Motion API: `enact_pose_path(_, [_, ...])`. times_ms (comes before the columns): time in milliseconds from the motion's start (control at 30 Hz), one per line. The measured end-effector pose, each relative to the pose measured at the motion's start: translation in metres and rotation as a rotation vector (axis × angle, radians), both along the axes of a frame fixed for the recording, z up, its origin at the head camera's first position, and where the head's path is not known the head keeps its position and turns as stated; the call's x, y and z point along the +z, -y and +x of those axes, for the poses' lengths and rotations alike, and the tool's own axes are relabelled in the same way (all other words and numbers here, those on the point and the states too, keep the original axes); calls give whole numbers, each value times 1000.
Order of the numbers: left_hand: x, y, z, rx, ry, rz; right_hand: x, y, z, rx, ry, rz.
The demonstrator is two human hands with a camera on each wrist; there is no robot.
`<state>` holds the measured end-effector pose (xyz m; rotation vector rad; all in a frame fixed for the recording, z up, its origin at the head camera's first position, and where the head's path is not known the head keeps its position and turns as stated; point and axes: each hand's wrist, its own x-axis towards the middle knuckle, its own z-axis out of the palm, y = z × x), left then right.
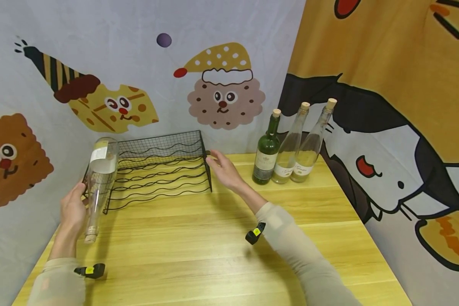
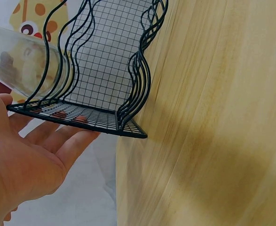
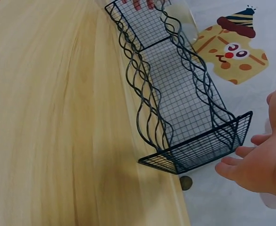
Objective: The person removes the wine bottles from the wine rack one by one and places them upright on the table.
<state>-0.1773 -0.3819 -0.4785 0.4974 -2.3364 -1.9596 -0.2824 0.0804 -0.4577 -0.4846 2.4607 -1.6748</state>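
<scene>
A black wire wine rack [image 1: 164,144] with wavy rails and mesh ends stands at the back left of the table. Across its top at the left end lies a clear glass bottle [image 1: 104,165], its corked neck pointing toward me. My left hand [image 1: 72,208] is at the rack's left end; in the left wrist view its extended fingers [image 2: 65,136] rest against the outside of the mesh end panel [image 2: 95,123]. Beside the right end panel [image 3: 199,148] is my right hand [image 1: 223,170], fingers loosely extended and nothing held.
To the right stand a green wine bottle [image 1: 267,155] and two clear bottles [image 1: 287,153], all corked and upright. Cartoon-printed cloth [image 1: 137,63] hangs behind and at both sides. A small dark round thing [image 3: 186,182] shows by the rack's right end.
</scene>
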Motion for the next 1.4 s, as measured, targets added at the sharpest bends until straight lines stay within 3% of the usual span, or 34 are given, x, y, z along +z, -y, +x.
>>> enact_pose_path(233, [-1, 1, -2, 4, 6, 12, -5, 4, 2, 14, 38, -46])
enact_pose_path(467, [-3, 2, -2, -9, -3, -32, -12, 11, 0, -4, 70, -76])
enact_pose_path(1133, [-3, 2, 0, -30, -3, -29, -19, 13, 2, -21, 30, -49])
enact_pose_path(1400, [-4, 3, 0, -23, 3, -29, -19, 13, 3, -18, 61, -87])
